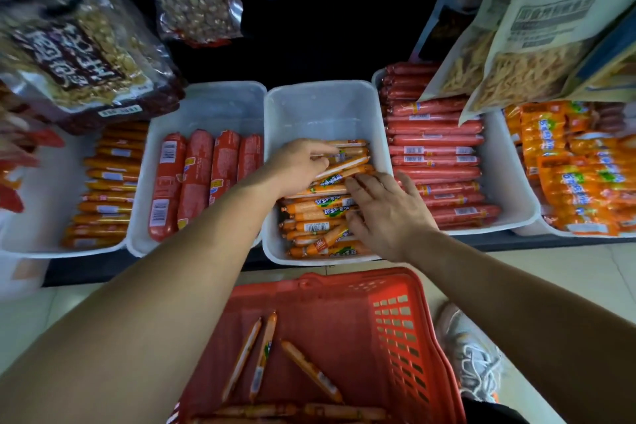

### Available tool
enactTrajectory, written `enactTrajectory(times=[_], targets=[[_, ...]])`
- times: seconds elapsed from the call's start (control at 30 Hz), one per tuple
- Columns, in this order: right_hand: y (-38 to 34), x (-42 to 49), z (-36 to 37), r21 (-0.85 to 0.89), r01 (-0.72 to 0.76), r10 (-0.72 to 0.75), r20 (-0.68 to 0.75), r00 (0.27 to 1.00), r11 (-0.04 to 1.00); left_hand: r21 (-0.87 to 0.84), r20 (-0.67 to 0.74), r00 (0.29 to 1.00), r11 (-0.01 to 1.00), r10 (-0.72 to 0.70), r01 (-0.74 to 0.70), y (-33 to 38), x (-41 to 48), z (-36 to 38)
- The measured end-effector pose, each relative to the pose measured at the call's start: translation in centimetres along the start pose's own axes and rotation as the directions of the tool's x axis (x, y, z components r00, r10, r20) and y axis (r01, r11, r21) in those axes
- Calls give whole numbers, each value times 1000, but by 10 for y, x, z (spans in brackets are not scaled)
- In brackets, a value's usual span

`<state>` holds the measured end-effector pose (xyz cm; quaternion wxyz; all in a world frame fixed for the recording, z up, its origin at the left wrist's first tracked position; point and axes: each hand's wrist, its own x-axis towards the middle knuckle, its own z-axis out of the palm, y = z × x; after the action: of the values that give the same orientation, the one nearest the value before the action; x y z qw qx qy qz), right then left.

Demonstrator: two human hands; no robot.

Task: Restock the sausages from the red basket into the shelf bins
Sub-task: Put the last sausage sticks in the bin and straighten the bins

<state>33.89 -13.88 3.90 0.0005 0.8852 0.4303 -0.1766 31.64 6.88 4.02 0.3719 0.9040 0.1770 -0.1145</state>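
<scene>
Left hand (pixel 299 162) grip pinching tilted sausages (pixel 344 166); right hand (pixel 387 212) grip spread on pile (pixel 318 207). Risk: early release, sausages land crosswise in bin (pixel 320 107).

Snack bag (pixel 554 14) print, sausage barcodes (pixel 167 151), all illeg.

A red plastic basket with lattice sides (pixel 395 330) stands on the floor just in front of the shelf. Thin orange-wrapped sausages (pixel 265 358) lie loose on its bottom, three at angles and more crosswise at the near edge. Directly behind it, the middle white plastic shelf bin (pixel 320 107) holds a stacked pile of the same orange sausages (pixel 316 206) laid crosswise in its front half, and a few tilt across the top at the back of the pile; its rear half is bare.
</scene>
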Motion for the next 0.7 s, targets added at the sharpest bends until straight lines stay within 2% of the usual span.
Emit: enactTrajectory(times=[0.1,0.23,0.33,0.43,0.5,0.6,0.7], targets=[[-2,-6,-31,-10,4,-4,50,999,1000,-22,-35,999,999,-36,35,8,-56,-24],[-20,-25,-98,-92,27,-19,96,995,995,63,-63,991,990,-119,123,11,-145,-60],[-52,-49,-144,-141,72,-55,116,992,987,17,-65,981,983,-183,184,13,-217,-77],[-89,-79,-167,-119,114,-99,124,987,986,-21,-97,964,969,-248,247,8,-277,-75],[-114,-100,-164,-104,149,-136,118,984,983,-43,-100,954,959,-283,280,-1,-310,-62],[-139,-124,-124,-71,198,-189,126,974,978,18,-40,944,944,-328,329,-18,-346,-31],[-151,-139,-59,-38,184,-168,265,950,982,57,69,917,919,-393,390,-41,-366,7]])
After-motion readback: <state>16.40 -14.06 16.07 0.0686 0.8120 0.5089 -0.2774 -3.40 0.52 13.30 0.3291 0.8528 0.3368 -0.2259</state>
